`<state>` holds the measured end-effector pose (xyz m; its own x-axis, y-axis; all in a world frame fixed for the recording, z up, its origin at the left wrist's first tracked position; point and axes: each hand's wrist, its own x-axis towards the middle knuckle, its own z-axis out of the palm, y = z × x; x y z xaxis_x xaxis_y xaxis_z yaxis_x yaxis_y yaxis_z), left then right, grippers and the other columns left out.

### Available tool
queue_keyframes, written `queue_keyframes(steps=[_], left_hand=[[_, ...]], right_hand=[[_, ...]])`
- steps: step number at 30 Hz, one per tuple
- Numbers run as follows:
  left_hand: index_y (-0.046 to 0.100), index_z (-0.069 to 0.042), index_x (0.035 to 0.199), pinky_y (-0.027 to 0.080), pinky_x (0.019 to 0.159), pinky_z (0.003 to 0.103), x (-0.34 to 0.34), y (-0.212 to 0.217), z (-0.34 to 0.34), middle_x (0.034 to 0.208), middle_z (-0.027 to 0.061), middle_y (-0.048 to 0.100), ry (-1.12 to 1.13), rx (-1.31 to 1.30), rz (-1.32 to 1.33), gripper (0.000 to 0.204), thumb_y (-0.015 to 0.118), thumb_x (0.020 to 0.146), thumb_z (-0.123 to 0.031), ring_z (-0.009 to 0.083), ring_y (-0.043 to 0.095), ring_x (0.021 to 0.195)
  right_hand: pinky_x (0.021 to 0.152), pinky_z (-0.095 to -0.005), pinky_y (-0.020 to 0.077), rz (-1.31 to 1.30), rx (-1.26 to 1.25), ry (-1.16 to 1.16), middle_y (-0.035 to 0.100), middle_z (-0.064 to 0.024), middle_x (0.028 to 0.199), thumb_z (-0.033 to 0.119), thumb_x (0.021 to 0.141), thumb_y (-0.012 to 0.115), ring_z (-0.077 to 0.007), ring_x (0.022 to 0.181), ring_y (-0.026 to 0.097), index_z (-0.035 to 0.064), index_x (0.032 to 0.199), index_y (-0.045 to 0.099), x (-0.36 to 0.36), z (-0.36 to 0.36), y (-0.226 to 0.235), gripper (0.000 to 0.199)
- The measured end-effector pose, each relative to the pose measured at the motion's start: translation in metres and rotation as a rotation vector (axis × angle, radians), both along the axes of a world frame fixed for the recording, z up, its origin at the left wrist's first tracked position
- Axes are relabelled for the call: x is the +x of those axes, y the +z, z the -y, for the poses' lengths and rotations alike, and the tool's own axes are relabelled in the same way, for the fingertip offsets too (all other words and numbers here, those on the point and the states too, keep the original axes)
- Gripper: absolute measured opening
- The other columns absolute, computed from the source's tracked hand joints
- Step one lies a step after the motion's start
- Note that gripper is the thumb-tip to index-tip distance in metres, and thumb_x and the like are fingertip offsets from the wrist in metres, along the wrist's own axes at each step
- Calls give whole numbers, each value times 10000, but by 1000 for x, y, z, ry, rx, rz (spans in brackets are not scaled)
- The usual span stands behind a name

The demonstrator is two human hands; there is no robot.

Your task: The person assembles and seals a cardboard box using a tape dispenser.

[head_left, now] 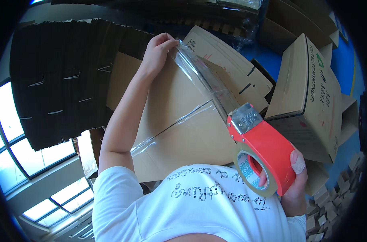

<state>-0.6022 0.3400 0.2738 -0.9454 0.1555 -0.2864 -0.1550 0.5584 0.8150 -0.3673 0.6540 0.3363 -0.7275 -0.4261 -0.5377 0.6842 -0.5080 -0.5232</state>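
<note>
The right hand (297, 177) grips a red tape dispenser (264, 151), fingers curled through and around the roll of clear tape (252, 171) mounted in it. The dispenser has a red plastic body, a grey metal plate with a toothed cutting edge at its front, and a pale tan roll whose core is open in the middle. From the toothed edge a stretch of clear tape (199, 74) runs taut up and to the left, glossy and slightly wrinkled, catching light along its length.

The left hand (159, 50) pinches the far end of that stretch between thumb and fingers, pressed at the top edge of a flat brown cardboard box (179, 105). The box lies below the tape, between the two hands, and its two flaps meet at a dark seam that runs diagonally across it; a second strip of clear tape already lies along part of that seam (its lower left end looks crumpled, though glare makes this hard to judge).

A taller closed cardboard box (312, 97) stands to the right, just beside the dispenser. Dark flattened cartons (62, 76) are stacked at the left. The person wears a white shirt (191, 209) with a dotted pattern.
</note>
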Motion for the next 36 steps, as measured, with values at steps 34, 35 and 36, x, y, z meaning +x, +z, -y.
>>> queue_keyframes(steps=[34, 35, 36], left_hand=[[597, -32, 867, 406, 628, 202, -3, -9, 2, 725, -20, 565, 81, 135, -232, 190, 637, 905, -214, 49, 497, 673], [594, -38, 866, 396, 605, 196, -6, -8, 2, 706, -25, 552, 123, 191, -229, 182, 635, 908, -210, 46, 484, 649], [592, -45, 866, 384, 572, 194, -3, -7, 3, 691, -28, 541, 134, 166, -250, 171, 632, 911, -206, 43, 473, 623]], right_hand=[[504, -203, 306, -170, 544, -126, 528, -2, 610, 556, 772, 649, -36, 546, 450, 3, 756, 510, 83, -22, 19, 570], [498, -203, 291, -121, 525, -289, 512, 6, 595, 573, 764, 651, -33, 538, 432, 12, 736, 494, 95, -20, 20, 584], [493, -203, 277, -72, 506, -452, 496, 15, 579, 590, 755, 653, -29, 529, 414, 20, 715, 477, 103, -18, 20, 598]])
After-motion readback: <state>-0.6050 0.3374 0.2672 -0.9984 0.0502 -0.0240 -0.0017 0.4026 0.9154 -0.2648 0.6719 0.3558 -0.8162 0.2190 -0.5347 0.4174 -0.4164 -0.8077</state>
